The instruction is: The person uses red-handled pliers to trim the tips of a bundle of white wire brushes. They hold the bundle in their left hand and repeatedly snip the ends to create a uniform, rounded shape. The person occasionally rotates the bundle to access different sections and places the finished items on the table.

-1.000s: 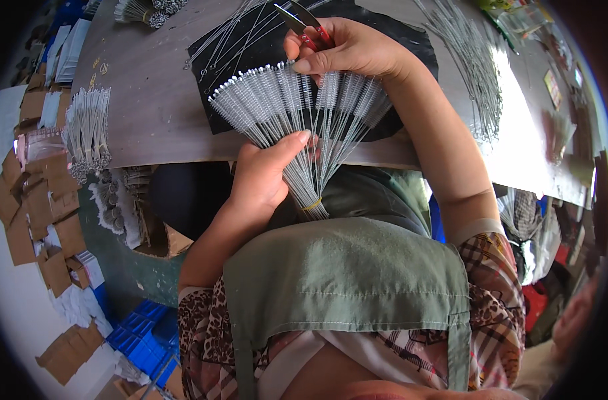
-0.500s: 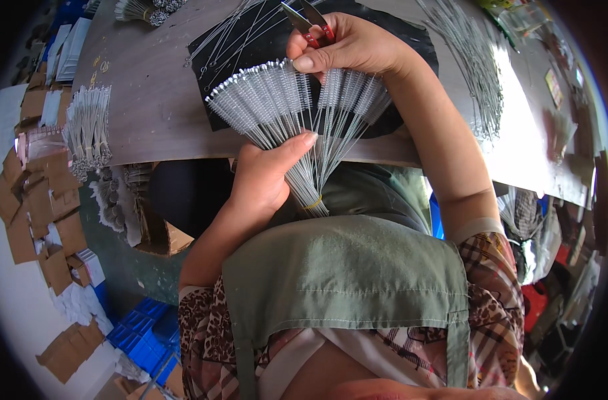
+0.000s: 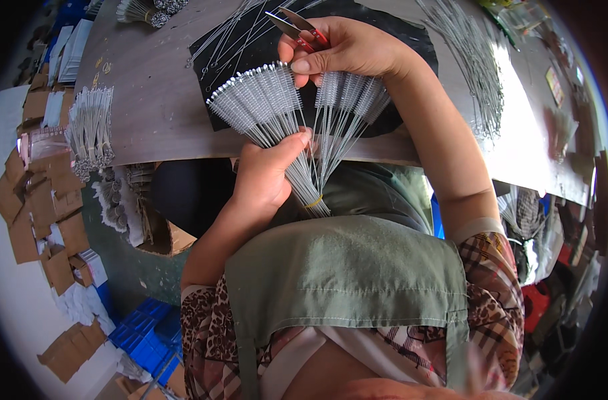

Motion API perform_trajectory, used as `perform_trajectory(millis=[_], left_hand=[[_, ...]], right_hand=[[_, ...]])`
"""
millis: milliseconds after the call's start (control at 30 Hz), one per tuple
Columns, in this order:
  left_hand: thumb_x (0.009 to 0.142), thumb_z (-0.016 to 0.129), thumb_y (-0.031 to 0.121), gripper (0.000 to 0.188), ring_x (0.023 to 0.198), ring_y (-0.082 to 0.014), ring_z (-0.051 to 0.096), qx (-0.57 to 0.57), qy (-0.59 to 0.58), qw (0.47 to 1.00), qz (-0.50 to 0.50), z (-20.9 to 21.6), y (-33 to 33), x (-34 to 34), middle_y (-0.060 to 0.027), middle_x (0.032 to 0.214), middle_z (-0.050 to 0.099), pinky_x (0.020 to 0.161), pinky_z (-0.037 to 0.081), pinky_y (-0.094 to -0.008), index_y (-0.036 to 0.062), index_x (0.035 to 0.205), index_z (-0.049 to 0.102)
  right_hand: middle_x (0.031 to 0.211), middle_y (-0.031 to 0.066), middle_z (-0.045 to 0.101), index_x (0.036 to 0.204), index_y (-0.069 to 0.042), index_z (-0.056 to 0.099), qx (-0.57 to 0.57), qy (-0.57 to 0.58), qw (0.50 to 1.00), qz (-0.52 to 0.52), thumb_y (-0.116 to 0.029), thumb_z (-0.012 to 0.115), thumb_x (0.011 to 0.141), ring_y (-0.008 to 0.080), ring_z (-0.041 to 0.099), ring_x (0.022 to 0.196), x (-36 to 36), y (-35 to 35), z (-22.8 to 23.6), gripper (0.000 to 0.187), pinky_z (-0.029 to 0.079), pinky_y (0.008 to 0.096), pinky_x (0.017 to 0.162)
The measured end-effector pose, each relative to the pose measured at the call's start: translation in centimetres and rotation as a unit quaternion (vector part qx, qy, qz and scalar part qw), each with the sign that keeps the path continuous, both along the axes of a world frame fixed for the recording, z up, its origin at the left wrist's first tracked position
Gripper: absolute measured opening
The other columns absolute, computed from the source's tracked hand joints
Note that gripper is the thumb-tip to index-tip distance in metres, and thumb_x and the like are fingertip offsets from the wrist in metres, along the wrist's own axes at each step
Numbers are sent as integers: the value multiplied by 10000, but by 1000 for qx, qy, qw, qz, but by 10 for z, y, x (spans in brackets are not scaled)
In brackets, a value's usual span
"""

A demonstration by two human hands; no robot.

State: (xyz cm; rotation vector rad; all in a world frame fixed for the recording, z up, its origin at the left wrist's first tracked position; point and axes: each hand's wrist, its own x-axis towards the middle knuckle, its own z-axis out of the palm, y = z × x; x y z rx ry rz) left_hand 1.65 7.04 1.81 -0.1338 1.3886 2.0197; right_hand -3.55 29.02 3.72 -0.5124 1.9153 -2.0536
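Wire brushes [image 3: 264, 107] fan forward, shafts clasped in left hand [image 3: 271, 163]; right hand [image 3: 347, 50], nearer the bristled ends, pinches beside the fan's gap, also gripping red-handled snips [image 3: 307, 45].

1. The left of 2 head-worn fisheye cameras looks down from above the green cloth apron [image 3: 347, 273], facing forward over the flat grey tabletop [image 3: 151, 87].
2. It sits close: the bare left hand [image 3: 269, 167] and bare right hand [image 3: 351, 50] appear large, above centre.
3. Edges bend toward the dark rim; the dim lower right is perhaps too blurred to read.
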Motion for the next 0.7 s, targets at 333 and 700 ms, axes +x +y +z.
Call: perform_trajectory(millis=[333,700], left_hand=[[823,595,7,142,774,-194,604,56,-7,998,-31,-6,-3,-4,-113,897,611,741,534,-372,-37,958,591],[835,572,-25,123,756,-165,600,77,-2,997,-1,-5,-1,-6,-93,862,620,694,507,-294,-51,955,580]], right_hand=[[722,23,590,1015,-33,585,190,78,962,-179,-262,488,957,77,553,684,-4,-3,-2,255,444,210,638],[648,-22,464,1011,-6,584,-8,-136,972,-189,-416,408,979,50,425,569,92,-37,55,448,364,202,517]])
